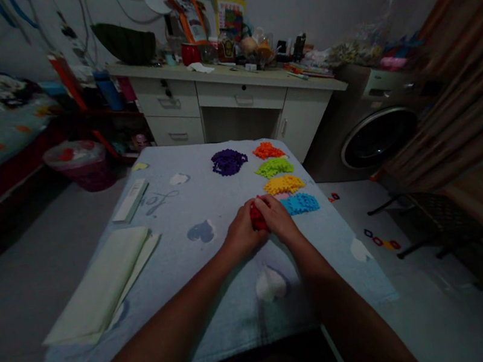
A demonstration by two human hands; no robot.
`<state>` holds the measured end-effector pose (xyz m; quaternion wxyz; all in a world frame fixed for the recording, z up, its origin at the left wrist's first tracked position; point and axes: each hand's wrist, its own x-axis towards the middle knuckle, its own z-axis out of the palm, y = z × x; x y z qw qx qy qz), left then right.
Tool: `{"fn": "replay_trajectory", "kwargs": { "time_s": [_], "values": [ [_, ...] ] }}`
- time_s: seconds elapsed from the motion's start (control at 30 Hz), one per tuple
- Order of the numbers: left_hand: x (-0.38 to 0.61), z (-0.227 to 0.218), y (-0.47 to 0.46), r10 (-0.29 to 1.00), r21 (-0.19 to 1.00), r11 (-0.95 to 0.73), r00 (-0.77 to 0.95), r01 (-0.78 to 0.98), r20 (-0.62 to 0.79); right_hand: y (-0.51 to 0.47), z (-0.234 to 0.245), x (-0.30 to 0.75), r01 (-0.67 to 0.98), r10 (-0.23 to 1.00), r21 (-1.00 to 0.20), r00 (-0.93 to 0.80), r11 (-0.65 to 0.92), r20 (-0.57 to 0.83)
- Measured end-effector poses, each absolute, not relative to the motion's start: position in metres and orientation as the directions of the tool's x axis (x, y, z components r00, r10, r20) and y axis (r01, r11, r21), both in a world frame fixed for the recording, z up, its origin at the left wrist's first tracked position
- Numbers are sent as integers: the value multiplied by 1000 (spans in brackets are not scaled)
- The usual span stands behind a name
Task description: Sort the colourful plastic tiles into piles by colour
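Observation:
My left hand (243, 229) and my right hand (276, 215) meet over the cloth-covered table. Both are closed around a clump of red pieces (257, 216), and most of it is hidden by the fingers. Beside my right hand lies a pile of small blue pieces (302, 203), partly covered by it. Beyond that, in a row, are piles of yellow pieces (284, 184), lime green pieces (274, 167) and orange pieces (268, 150). A dark purple pile (229, 162) sits to their left. The single pieces are too small to make out.
At the table's left lie a folded pale sheet (102, 282) and a narrow white box (131, 200). A cluttered desk (169, 103) stands behind, a washing machine (364, 118) to the right. A stool (435, 217) and a waste bin (83, 166) flank the table.

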<state>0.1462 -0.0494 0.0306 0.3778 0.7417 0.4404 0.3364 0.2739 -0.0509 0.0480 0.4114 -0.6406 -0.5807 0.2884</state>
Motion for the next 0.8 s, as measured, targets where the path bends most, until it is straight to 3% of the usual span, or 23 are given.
{"fn": "replay_trajectory", "kwargs": {
  "time_s": [0.17,0.37,0.47,0.6,0.67,0.8],
  "values": [
    [107,37,-19,942,898,-264,293,352,161,-9,55,236,382,996,-923,51,48,73],
    [65,29,3,987,853,-127,154,506,55,22,49,220,211,998,-976,27,54,62],
    [51,28,8,993,819,-95,106,567,42,28,42,223,259,998,-965,40,45,57],
    [47,29,5,990,668,-101,7,737,142,28,35,233,443,986,-893,104,74,134],
    [53,29,-1,978,576,-161,51,801,202,25,35,239,523,979,-847,101,98,176],
    [70,27,-13,907,391,-414,337,822,252,18,41,253,542,972,-825,56,163,230]
  ]
}}
